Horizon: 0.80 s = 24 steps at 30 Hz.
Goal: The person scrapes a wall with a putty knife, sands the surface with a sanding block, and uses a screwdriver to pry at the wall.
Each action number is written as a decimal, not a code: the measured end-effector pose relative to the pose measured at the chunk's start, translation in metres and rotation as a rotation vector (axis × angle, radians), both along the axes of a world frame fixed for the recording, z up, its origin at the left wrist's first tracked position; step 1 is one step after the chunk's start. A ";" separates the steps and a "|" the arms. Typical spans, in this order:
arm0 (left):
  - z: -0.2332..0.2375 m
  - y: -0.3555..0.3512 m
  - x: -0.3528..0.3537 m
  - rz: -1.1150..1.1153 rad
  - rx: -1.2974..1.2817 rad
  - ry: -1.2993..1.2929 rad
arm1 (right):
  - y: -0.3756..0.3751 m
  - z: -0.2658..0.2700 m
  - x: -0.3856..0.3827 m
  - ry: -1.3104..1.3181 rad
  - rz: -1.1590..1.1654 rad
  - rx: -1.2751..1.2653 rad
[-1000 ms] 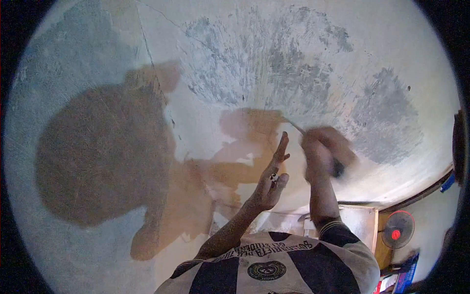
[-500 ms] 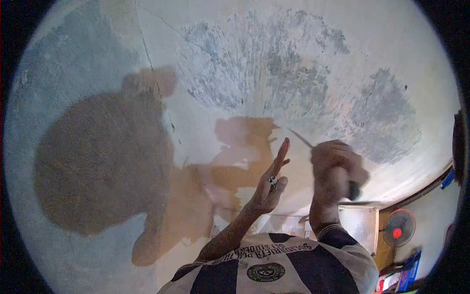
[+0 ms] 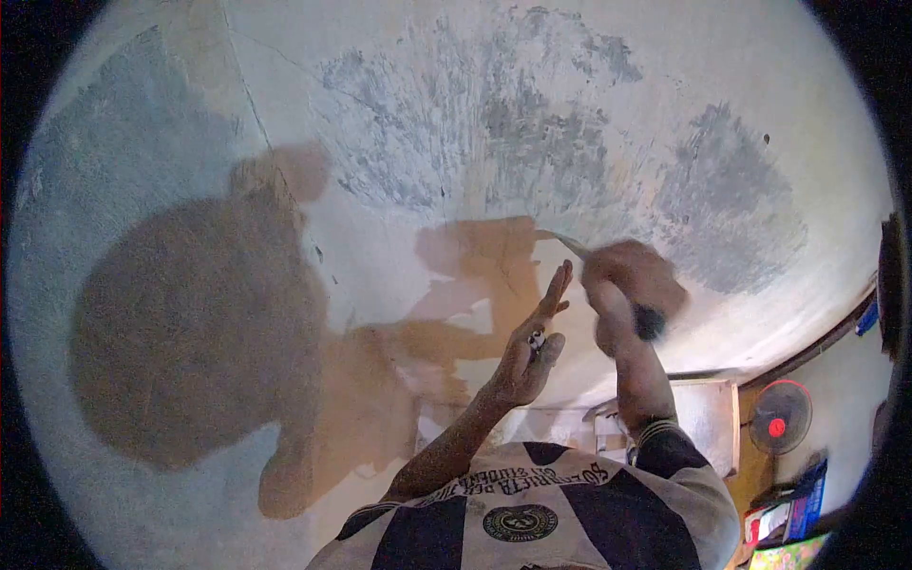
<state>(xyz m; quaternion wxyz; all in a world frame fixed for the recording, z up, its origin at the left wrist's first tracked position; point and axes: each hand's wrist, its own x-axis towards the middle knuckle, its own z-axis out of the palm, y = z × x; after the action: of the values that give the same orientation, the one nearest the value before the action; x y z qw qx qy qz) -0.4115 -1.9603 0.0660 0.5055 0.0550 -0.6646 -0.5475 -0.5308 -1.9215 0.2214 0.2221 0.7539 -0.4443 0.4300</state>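
Note:
My left hand (image 3: 534,350) is raised close to the wall (image 3: 370,256), its fingers stretched out and pressed near each other. A ring with a black and white top sits on one finger. To its right, my right hand (image 3: 632,285) is wrapped around a scraper (image 3: 562,239) and is smeared by motion. The scraper's thin blade shows nearly edge-on and reaches the wall, above the left fingertips. A dark handle end sticks out below the fist. Grey, rough patches (image 3: 546,142) mark the pale wall above and to the right of both hands.
A large shadow (image 3: 190,332) of my head and arms falls on the wall at left. A thin crack (image 3: 249,95) runs down the upper left. At lower right are a fan (image 3: 781,418) with a red centre, a pale panel (image 3: 703,418) and blue items (image 3: 807,499).
My right hand has moved left and slightly up with the scraper, bringing the blade closer to the left fingertips. My left hand has barely moved. The view has shifted slightly to the right.

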 end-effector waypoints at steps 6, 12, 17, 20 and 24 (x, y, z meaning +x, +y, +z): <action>-0.010 0.002 0.000 -0.029 0.103 -0.063 | -0.048 -0.041 -0.001 -0.456 0.248 0.003; -0.004 -0.009 -0.003 0.072 -0.080 0.024 | -0.015 -0.029 0.009 -0.202 -0.110 0.086; -0.001 0.005 0.008 0.024 0.108 -0.044 | -0.043 -0.029 0.002 -0.215 0.411 -0.066; 0.004 -0.005 0.001 0.083 -0.019 0.051 | -0.012 -0.030 0.001 -0.121 0.014 0.117; -0.022 0.006 0.010 0.004 0.236 -0.084 | -0.077 -0.045 0.025 -0.445 0.377 0.016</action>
<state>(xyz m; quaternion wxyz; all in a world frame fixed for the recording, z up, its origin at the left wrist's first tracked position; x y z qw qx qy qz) -0.4013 -1.9546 0.0440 0.4683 0.1382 -0.6159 -0.6183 -0.5063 -1.9986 0.1763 0.0295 0.7120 -0.3375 0.6151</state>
